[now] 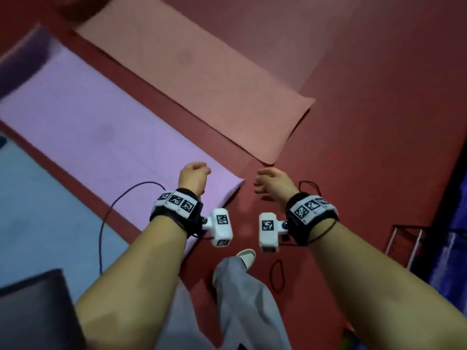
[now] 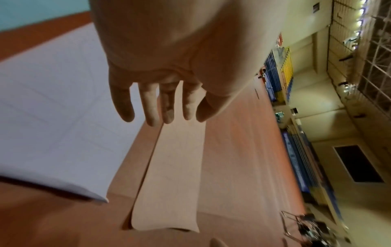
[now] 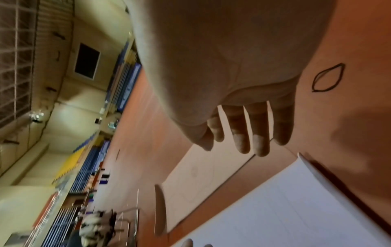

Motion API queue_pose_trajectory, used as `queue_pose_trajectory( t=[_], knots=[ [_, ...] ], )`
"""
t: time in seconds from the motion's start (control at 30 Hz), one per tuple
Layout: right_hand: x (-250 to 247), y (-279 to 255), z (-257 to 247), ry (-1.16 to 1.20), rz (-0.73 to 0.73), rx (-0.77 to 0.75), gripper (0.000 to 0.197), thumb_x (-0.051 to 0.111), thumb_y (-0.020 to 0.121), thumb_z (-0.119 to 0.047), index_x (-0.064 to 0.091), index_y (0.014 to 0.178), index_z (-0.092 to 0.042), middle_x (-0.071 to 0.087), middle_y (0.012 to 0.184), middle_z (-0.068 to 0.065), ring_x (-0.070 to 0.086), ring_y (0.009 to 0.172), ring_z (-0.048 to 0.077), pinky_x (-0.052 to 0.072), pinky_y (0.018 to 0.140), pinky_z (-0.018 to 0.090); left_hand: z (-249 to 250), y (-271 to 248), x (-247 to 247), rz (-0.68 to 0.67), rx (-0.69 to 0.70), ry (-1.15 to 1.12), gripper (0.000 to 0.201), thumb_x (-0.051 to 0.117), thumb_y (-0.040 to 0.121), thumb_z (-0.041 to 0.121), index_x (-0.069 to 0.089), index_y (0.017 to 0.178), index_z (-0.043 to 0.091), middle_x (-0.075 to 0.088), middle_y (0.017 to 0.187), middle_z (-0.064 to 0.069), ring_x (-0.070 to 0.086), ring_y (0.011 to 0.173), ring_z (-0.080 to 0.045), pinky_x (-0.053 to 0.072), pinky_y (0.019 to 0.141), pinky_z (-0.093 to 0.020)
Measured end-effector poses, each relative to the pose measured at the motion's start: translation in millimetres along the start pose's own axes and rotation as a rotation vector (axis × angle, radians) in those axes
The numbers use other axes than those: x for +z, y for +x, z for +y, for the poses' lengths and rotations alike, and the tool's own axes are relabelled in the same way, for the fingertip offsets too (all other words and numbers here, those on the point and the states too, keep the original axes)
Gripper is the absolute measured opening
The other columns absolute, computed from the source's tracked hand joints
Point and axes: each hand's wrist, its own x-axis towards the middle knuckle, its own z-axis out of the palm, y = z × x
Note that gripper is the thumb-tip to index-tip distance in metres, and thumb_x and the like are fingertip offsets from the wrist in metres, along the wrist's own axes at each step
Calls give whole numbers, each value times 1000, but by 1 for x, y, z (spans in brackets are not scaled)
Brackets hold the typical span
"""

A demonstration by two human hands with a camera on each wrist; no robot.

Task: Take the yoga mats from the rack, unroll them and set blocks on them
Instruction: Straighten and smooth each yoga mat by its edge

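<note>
Three yoga mats lie unrolled and flat on the red floor [image 1: 366, 97], parallel to one another with strips of bare floor between them. The pink mat [image 1: 192, 79] is farthest from the person; its near short edge ends on open floor, and one near corner is slightly lifted. The purple mat [image 1: 96, 127] lies beside it, separated by a narrow band of floor; its near corner curls up a little just below the left hand. The blue mat [image 1: 32, 205] lies at the left edge of the head view, again with a strip of floor between it and the purple mat.

The left hand [image 1: 193, 176] is held over the near corner of the purple mat, fingers loosely curled and holding nothing. In the left wrist view its fingers [image 2: 151, 107] hang relaxed and apart. The right hand [image 1: 271, 183] is held over bare floor near the pink mat's near edge, fingers relaxed and holding nothing; the right wrist view shows its fingers [image 3: 241, 132] loose and spread.

To the right of the pink mat the floor is open and uncluttered over a wide area. A thin black loop [image 1: 276, 275] lies on the floor near the person's shoe [image 1: 246, 256]. A metal rack frame [image 1: 406, 246] stands at the right edge. A dark pad [image 1: 32, 311] overlaps the blue mat at lower left.
</note>
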Motion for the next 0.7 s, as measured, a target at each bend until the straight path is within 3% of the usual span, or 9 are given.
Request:
queue_pose_trajectory(
  t=[0.17,0.4,0.5,0.63,0.7],
  knots=[
    [35,0,30,-162,-146,13,24,54,92,-9,57,115,-14,62,89,11,58,67,19,44,64,29,-73,-24,-35,137,-129,-132,21,57,91,12,64,110,16,60,97,-8,55,82,-26,42,62,-28],
    [66,-18,73,-330,-270,-2,21,54,90,-6,56,109,-16,60,78,5,58,62,19,44,65,29,-161,-70,-58,255,-196,-266,21,57,92,10,65,111,14,60,100,-10,55,85,-27,44,63,-29],
    [68,-22,88,-377,-265,-48,20,53,91,-6,57,107,-15,61,83,8,58,62,19,44,66,30,-193,-76,-53,278,-189,-319,19,58,91,9,65,107,16,62,103,-9,58,90,-25,49,75,-34],
    [67,-29,112,-488,-311,-8,15,52,89,-2,58,87,-16,58,83,13,58,68,25,44,66,33,-238,-94,-43,321,-250,-414,12,60,90,11,63,94,22,63,100,-8,60,95,-25,48,94,-40],
    [67,-19,116,-530,-332,20,14,53,90,-3,60,90,-16,59,83,12,59,70,26,46,68,34,-248,-94,-38,368,-277,-462,14,60,90,9,64,99,19,64,105,-8,62,105,-28,45,99,-39]
  ],
)
